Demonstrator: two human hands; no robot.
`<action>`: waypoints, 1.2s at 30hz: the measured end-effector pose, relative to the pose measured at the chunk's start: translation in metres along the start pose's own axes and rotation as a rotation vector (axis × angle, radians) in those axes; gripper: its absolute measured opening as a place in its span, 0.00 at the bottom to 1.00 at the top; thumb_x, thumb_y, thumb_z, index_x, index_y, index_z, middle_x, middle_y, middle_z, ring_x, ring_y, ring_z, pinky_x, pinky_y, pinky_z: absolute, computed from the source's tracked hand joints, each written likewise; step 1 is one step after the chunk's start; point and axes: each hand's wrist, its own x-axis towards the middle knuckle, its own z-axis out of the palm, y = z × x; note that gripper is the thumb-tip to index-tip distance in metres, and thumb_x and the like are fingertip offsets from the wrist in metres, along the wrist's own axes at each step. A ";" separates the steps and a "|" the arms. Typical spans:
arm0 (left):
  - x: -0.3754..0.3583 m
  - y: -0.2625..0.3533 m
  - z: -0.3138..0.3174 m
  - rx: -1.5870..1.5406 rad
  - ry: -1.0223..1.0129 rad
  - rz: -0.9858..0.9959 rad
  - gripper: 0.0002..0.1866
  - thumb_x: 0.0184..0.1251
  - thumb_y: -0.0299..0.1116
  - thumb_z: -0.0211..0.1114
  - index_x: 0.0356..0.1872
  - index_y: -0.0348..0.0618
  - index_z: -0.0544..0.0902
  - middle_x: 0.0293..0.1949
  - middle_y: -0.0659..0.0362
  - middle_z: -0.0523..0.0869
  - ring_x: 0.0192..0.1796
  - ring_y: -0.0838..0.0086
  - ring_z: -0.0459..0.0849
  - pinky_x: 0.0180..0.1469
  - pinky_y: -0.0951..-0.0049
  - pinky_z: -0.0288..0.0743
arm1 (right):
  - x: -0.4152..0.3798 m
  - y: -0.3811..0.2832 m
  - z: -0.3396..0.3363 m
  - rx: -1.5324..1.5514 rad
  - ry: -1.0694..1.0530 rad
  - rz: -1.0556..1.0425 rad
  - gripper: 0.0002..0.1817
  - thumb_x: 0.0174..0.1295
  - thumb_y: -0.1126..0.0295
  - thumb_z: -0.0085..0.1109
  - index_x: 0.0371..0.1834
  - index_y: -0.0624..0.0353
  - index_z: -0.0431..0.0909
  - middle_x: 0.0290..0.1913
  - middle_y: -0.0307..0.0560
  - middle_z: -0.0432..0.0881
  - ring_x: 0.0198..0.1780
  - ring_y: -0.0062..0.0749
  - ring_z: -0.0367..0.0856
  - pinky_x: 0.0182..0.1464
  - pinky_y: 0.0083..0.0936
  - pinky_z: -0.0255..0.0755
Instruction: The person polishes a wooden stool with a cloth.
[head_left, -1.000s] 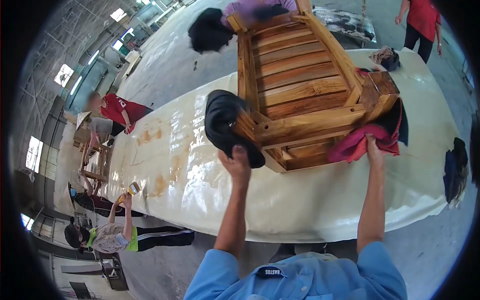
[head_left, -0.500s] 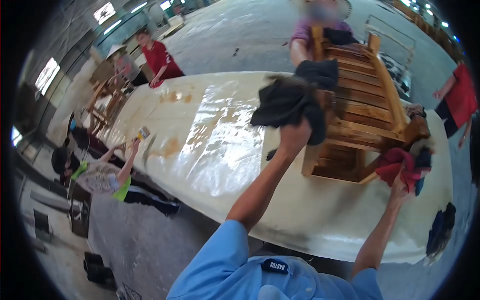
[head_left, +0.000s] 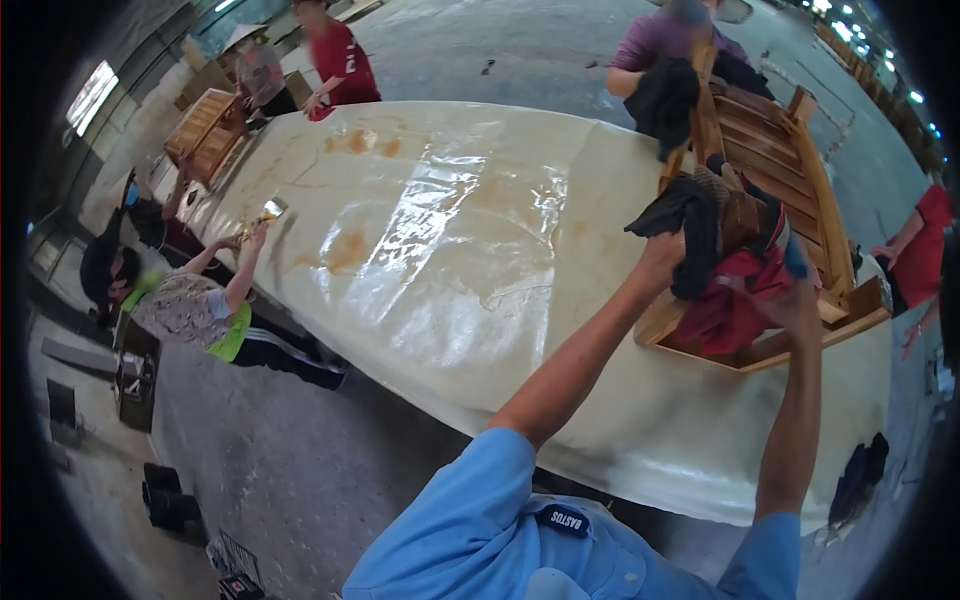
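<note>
A slatted wooden furniture piece (head_left: 775, 150), perhaps a chair or small bench, lies tipped over at the right end of the covered table. My left hand (head_left: 662, 258) grips a black cloth (head_left: 685, 215) against its near wooden leg end (head_left: 740, 222). Just to the right, my right hand (head_left: 798, 308), slightly blurred, is closed on a bunched red cloth (head_left: 728, 305), with a bit of blue fabric above it. The red cloth hangs over the lower frame and hides part of it. Across the table, a person in purple (head_left: 660, 50) has a black cloth (head_left: 665, 105) at the far side.
The long table has a glossy plastic cover (head_left: 450, 270) with brown stains. At left, a person holds a paintbrush (head_left: 273, 209); another wooden piece (head_left: 207, 135) stands behind. Dark rags (head_left: 858, 475) hang at the right corner. A person in red (head_left: 920, 245) stands at right.
My left hand has moved right with the black cloth to the wooden leg end. My right hand has moved up and inward with the red cloth. The furniture has shifted slightly right.
</note>
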 end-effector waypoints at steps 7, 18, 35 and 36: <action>0.002 0.030 -0.014 0.393 0.199 0.121 0.21 0.62 0.24 0.56 0.57 0.31 0.76 0.57 0.41 0.77 0.63 0.46 0.71 0.69 0.54 0.61 | -0.018 -0.013 -0.013 -0.420 0.235 -0.307 0.40 0.35 0.67 0.70 0.59 0.60 0.73 0.55 0.56 0.75 0.58 0.55 0.72 0.62 0.40 0.65; -0.034 0.026 -0.023 0.474 0.007 0.005 0.15 0.71 0.24 0.51 0.56 0.33 0.77 0.54 0.42 0.78 0.60 0.47 0.74 0.64 0.56 0.66 | -0.022 0.024 -0.028 -0.672 0.053 -0.407 0.28 0.46 0.66 0.65 0.55 0.56 0.76 0.53 0.50 0.78 0.58 0.44 0.73 0.66 0.40 0.60; -0.069 0.075 0.041 0.500 0.037 0.072 0.03 0.49 0.25 0.71 0.27 0.42 0.87 0.29 0.58 0.87 0.35 0.65 0.85 0.45 0.66 0.77 | -0.045 0.024 -0.020 -0.599 0.189 -0.531 0.18 0.42 0.70 0.67 0.39 0.56 0.76 0.39 0.45 0.79 0.45 0.39 0.81 0.44 0.38 0.76; -0.077 0.072 0.046 0.393 0.103 0.040 0.03 0.50 0.25 0.72 0.27 0.43 0.88 0.28 0.59 0.87 0.33 0.67 0.86 0.43 0.67 0.77 | -0.045 0.029 -0.034 -0.580 0.186 -0.526 0.18 0.42 0.70 0.67 0.39 0.56 0.76 0.39 0.45 0.79 0.45 0.39 0.81 0.44 0.38 0.76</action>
